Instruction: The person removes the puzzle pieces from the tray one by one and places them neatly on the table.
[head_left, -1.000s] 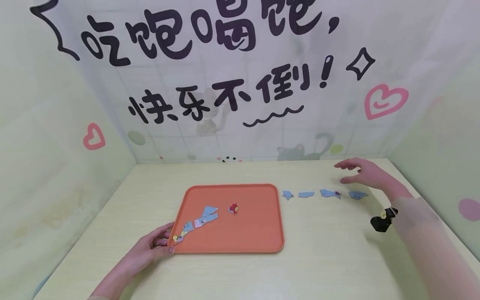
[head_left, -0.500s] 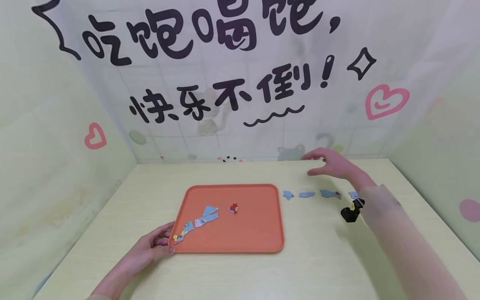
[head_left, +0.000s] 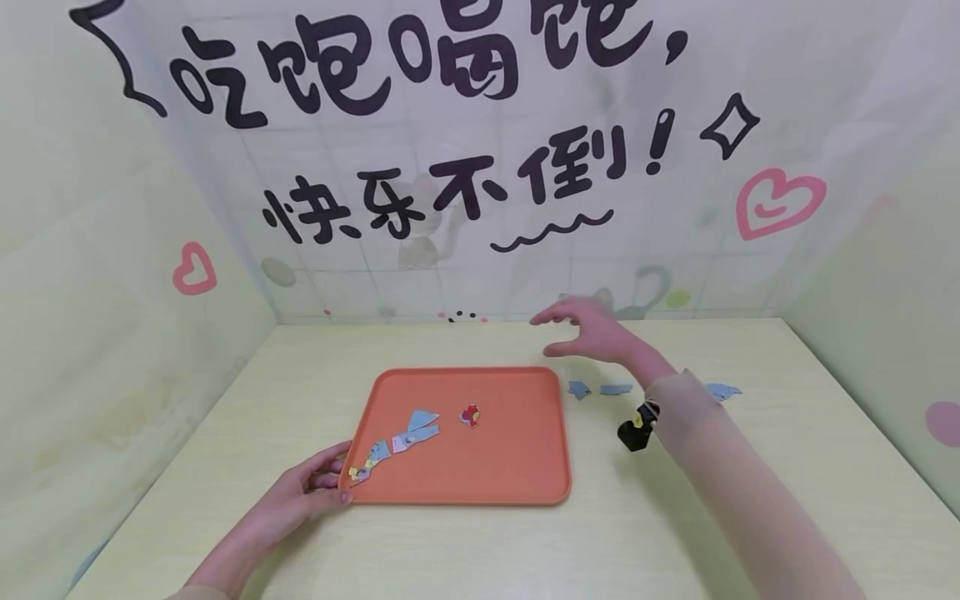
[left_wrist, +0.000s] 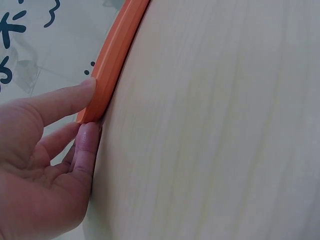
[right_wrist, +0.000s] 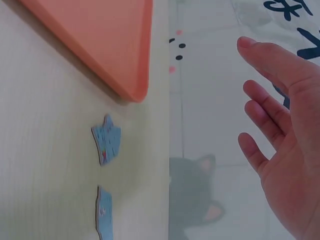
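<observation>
The orange tray point(head_left: 495, 467) lies on the table, and my left hand point(head_left: 311, 483) grips its near left corner. In the left wrist view the thumb and fingers of that hand point(left_wrist: 45, 145) meet the tray's rim point(left_wrist: 107, 75). Over the tray's far right corner hovers my right hand point(head_left: 588, 329), relaxed and holding nothing. Blue and yellow puzzle pieces point(head_left: 378, 450) form a slanting strip on the tray, beside a blue triangular piece point(head_left: 422, 419) and a red piece point(head_left: 470, 415). Right of the tray are blue pieces point(head_left: 616, 389); my forearm hides part of their row.
One blue piece point(head_left: 723, 391) lies farther right on the table point(head_left: 480, 550), past my sleeve. Another point(right_wrist: 106, 140) sits close to the tray's far right corner. A printed curtain point(head_left: 480, 275) closes off the back, with side walls left and right.
My right hand has moved left, from above the right end of the row of pieces to near the tray's far right corner. The left hand keeps its hold; the pieces lie as before.
</observation>
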